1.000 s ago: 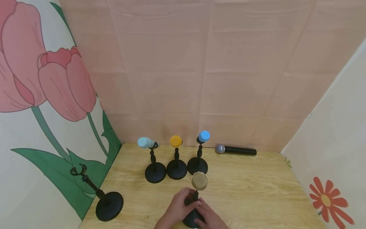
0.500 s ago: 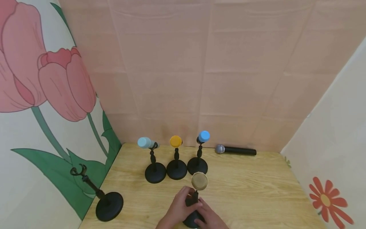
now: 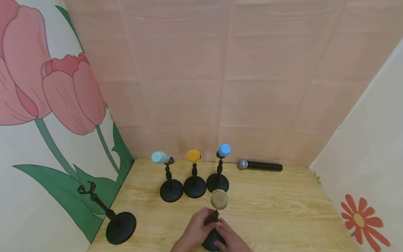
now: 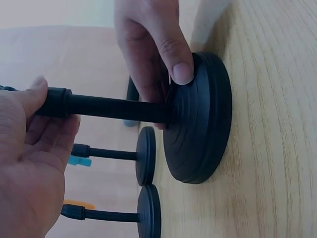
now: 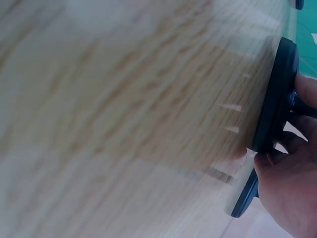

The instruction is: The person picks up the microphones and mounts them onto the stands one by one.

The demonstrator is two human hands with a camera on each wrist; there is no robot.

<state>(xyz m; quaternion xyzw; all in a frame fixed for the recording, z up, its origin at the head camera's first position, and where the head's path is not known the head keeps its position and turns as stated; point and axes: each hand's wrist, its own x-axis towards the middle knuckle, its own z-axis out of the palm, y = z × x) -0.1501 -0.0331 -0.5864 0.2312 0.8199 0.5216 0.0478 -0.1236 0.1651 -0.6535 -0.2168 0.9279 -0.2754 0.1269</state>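
Front and centre in the head view, a black microphone stand stands on the wooden table, with the round gold end of a microphone at its top. My left hand grips the collar on the stand's post, thumb and fingers on opposite sides in the left wrist view. Lower down, my right hand holds the round base, its thumb pressed on the upper face and its other fingers partly hidden behind the post. The right wrist view shows the same fingers at the edge of the base.
Behind stand three more stands bearing a pale blue microphone, an orange-ended microphone and a bright blue-ended microphone. A black microphone lies by the back wall. At the left, a stand has a bare forked clip.
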